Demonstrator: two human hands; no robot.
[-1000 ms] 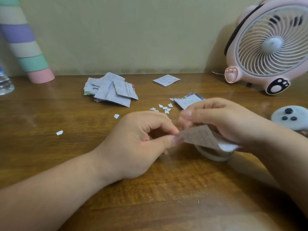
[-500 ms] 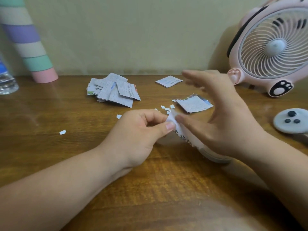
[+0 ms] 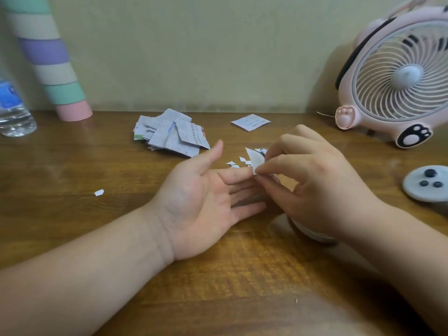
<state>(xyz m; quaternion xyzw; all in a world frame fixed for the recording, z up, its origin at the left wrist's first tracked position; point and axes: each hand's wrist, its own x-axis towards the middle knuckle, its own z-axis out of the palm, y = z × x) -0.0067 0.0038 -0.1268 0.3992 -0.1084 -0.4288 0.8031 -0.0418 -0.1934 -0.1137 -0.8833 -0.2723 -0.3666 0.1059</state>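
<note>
My left hand point(image 3: 201, 197) lies palm up over the wooden table point(image 3: 72, 214), fingers straight and holding nothing. My right hand point(image 3: 312, 183) pinches a small white paper sachet point(image 3: 254, 157) between thumb and forefinger, right at my left fingertips. A white round container point(image 3: 312, 235) sits under my right hand, mostly hidden by it. Tiny torn paper bits point(image 3: 231, 163) lie on the table just beyond my fingers.
A pile of paper sachets point(image 3: 169, 135) lies at the back centre, with a single sachet point(image 3: 251, 122) to its right. A pink fan point(image 3: 400, 78) stands back right, a grey round device point(image 3: 426, 183) at right, a striped tube point(image 3: 48, 66) and water bottle point(image 3: 12, 110) back left.
My left hand let go of the sachet and turned palm up with fingers straight. My right hand curled its fingers and now pinches the sachet alone.
</note>
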